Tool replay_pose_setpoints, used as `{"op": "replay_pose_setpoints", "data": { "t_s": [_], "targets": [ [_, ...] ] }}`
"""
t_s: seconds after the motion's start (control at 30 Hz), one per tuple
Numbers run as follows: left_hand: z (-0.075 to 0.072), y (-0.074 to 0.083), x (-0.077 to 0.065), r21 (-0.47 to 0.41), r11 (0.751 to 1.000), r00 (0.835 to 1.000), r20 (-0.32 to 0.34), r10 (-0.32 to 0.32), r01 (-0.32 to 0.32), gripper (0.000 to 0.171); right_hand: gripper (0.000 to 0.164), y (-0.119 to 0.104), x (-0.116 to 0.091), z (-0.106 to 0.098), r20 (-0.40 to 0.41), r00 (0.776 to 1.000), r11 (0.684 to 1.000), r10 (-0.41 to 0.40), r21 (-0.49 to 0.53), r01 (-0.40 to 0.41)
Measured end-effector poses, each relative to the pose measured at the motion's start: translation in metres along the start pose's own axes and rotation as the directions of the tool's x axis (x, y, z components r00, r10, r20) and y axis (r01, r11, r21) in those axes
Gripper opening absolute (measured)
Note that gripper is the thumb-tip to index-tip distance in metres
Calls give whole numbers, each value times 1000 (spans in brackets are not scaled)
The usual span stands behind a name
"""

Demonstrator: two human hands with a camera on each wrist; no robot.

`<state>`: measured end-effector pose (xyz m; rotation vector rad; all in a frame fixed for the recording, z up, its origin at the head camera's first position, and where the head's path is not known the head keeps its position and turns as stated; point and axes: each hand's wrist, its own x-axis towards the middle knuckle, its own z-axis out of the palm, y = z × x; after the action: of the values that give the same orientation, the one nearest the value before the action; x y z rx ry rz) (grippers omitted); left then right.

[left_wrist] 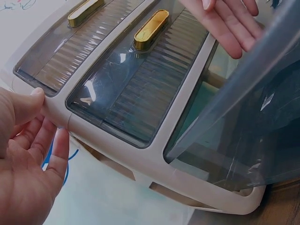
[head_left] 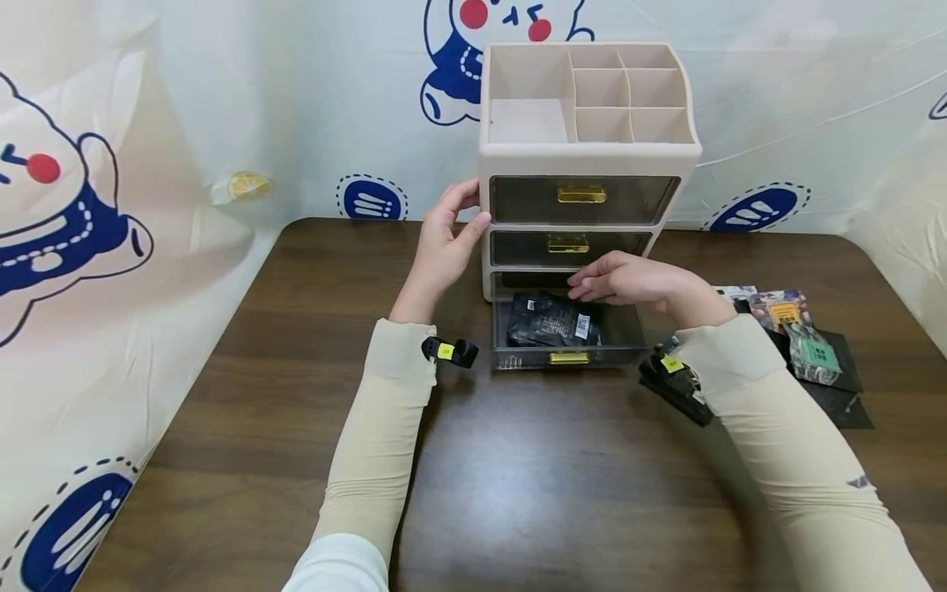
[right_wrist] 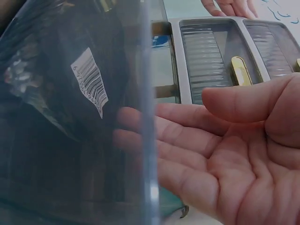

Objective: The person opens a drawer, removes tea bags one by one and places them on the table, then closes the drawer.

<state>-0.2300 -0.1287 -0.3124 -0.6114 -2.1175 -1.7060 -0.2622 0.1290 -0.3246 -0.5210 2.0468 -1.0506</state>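
Note:
A cream desktop organizer (head_left: 584, 151) with dark see-through drawers stands at the back of the table. Its bottom drawer (head_left: 629, 339) is pulled out, and black packets (head_left: 546, 322) with white barcode labels lie inside. My left hand (head_left: 441, 247) holds the organizer's left side, thumb (left_wrist: 33, 101) on the front frame and fingers round the edge. Above the right part of the pulled-out drawer is my right hand (head_left: 629, 282), fingers extended and grasping nothing. In the right wrist view its fingertips (right_wrist: 129, 119) show through the drawer's clear wall, close to a packet's barcode (right_wrist: 90, 79).
More packets, one colourful (head_left: 780, 311) and one green-labelled (head_left: 816, 353), lie on the table (head_left: 503, 493) to the right, partly behind my right forearm. Two upper drawers with gold handles (head_left: 581, 195) are closed. A printed cloth (head_left: 311, 99) hangs behind the table.

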Motion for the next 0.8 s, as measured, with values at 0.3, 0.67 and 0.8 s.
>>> {"op": "replay_pose_setpoints", "data": {
  "t_s": [0.3, 0.67, 0.8],
  "targets": [
    [0, 1, -1, 2, 1000, 1000, -1, -16, 16, 35, 37, 2, 1, 6, -124, 992, 998, -18, -62, 10],
    [1, 1, 1, 1, 1000, 1000, 1, -19, 19, 36, 28, 2, 5, 8, -207, 978, 998, -15, -70, 0],
    [0, 1, 2, -1, 1000, 1000, -5, -17, 17, 36, 23, 2, 6, 6, -193, 980, 990, -49, -138, 22]
  ]
}}
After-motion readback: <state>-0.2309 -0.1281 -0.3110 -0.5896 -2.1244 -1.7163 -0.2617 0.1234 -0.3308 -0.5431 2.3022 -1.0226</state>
